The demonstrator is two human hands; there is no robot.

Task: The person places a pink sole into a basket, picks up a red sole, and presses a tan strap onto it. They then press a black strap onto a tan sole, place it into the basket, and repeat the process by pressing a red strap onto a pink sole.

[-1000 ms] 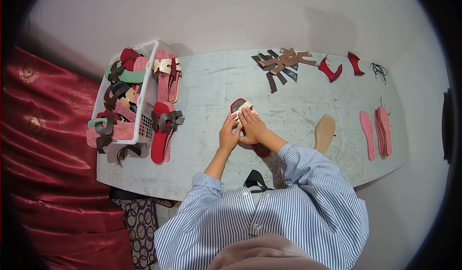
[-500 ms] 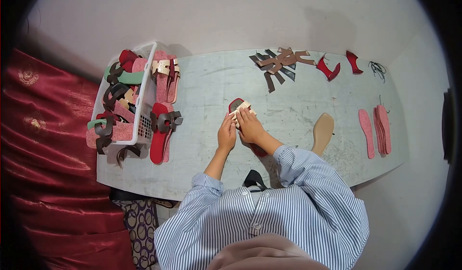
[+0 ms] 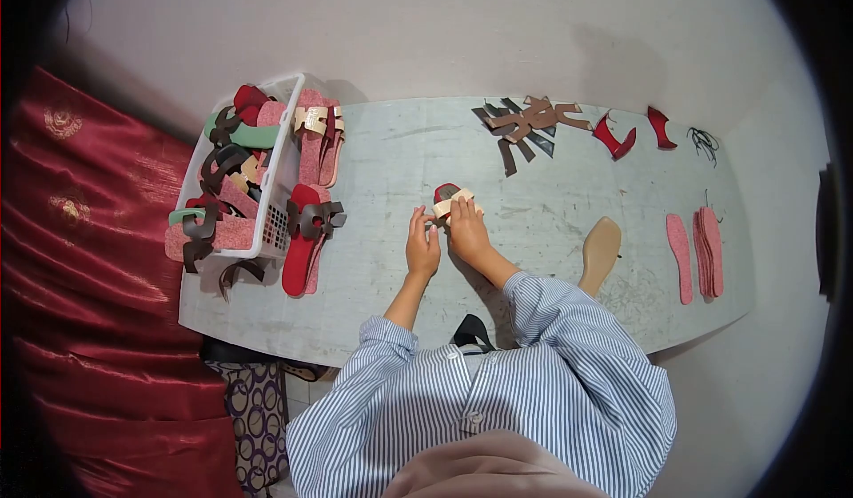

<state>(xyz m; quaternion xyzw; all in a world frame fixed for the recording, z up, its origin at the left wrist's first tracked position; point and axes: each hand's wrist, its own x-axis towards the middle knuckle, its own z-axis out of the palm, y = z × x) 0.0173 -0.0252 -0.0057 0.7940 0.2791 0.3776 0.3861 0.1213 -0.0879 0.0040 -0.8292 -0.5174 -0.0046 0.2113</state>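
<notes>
Centre of the pale grey, scuffed tabletop (image 3: 391, 169): a red flat sandal sole with a beige strap across its front (image 3: 450, 201), lying flat, toe end pointing away from the person. Left hand (image 3: 422, 247): rests against the sole's left edge, fingers curled onto the strap end, grip closed on it. Right hand (image 3: 468, 231): lies over the sole's middle, fingertips pressing the beige strap down; most of the sole behind the strap is hidden beneath this hand, and whether its grip pinches or only presses cannot be told. Left end of the tabletop: a white plastic mesh basket (image 3: 275, 223) heaped with finished sandals in red, pink, green and dark brown; a red sandal with a dark brown strap (image 3: 302, 236) leans just beside it. Far edge: a cluster of brown and dark leather strap cut-outs (image 3: 529, 123) and two red curved strap pieces (image 3: 633, 132). Right of the hands: a tan foot-shaped insole (image 3: 601, 247), well apart from a stack of pink textured insoles (image 3: 699, 251). Left of the tabletop: red satin cloth (image 3: 80, 276).
</notes>
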